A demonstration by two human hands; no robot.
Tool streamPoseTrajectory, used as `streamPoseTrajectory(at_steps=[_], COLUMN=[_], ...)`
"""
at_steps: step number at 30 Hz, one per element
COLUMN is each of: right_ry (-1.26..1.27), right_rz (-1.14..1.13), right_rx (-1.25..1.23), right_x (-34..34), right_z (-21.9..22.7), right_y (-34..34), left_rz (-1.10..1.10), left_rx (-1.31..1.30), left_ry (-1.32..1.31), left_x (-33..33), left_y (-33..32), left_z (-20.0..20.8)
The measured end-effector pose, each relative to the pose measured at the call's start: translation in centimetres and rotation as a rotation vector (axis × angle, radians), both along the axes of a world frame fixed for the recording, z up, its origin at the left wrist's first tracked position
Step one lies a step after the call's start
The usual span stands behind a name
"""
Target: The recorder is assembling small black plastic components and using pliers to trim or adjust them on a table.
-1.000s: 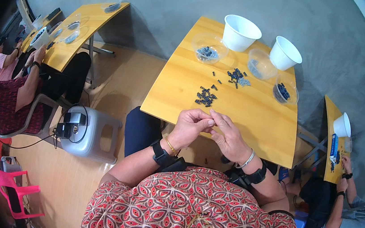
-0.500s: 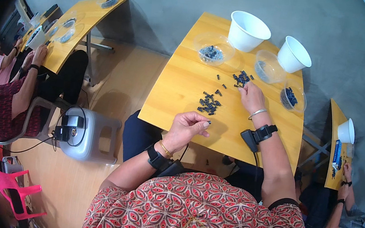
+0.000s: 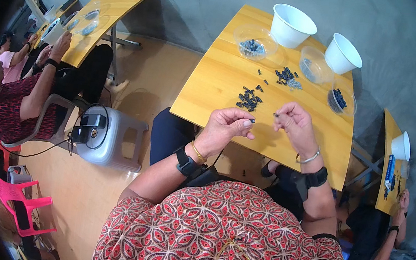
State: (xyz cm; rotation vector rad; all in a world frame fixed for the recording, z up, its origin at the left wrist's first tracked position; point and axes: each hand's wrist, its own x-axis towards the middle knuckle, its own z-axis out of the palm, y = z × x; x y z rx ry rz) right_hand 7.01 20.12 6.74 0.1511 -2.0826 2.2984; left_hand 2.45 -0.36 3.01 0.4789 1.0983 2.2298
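Observation:
Between thumb and forefinger of my left hand (image 3: 224, 128) is a small black plastic part (image 3: 252, 120), above the table's near edge. My right hand (image 3: 295, 128) is closed in a pinch just to the right, with a tiny dark piece (image 3: 276, 114) at its fingertips; its exact kind is too small to tell. The two hands are close but apart. Beyond my left hand lies a loose pile of small black parts (image 3: 248, 99). Farther off is a second pile of black parts (image 3: 285, 76), with small grey translucent pieces (image 3: 295, 84) beside it.
Clear plastic bowls hold grey and black pieces (image 3: 253, 47), grey pieces (image 3: 311, 70) and black parts (image 3: 339, 98). Two white tubs (image 3: 292, 29) (image 3: 343, 55) stand at the wooden table's (image 3: 212, 92) far side. People work at tables left and right. A grey stool (image 3: 109, 139) stands left.
My right hand has drawn back from the far pile toward my left hand, uncovering the grey pieces. My left hand still pinches its black part. The whole view has shifted slightly.

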Motion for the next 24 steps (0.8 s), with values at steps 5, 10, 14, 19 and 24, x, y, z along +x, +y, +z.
streamPoseTrajectory(at_steps=[5,10,14,19,24], right_ry=[0.073,0.095,0.104,0.108,0.319], right_rz=[0.118,0.156,0.172,0.173,0.093], right_rx=[-0.005,0.076,0.141,0.249,0.649], right_x=[2.1,2.5,2.5,2.2,0.6], right_z=[1.6,1.9,1.9,2.5,2.1], right_y=[-2.7,-3.0,-3.2,-3.5,-5.5], left_rz=[-0.005,-0.01,-0.012,-0.014,-0.011], left_rx=[0.004,-0.035,-0.058,-0.06,-0.13], left_ry=[0.043,0.079,0.102,0.098,0.009], left_x=[1.0,1.7,2.0,1.7,0.9], left_y=[-0.1,-0.3,-0.3,-0.3,-1.3], left_z=[0.8,1.7,2.0,1.4,0.2])
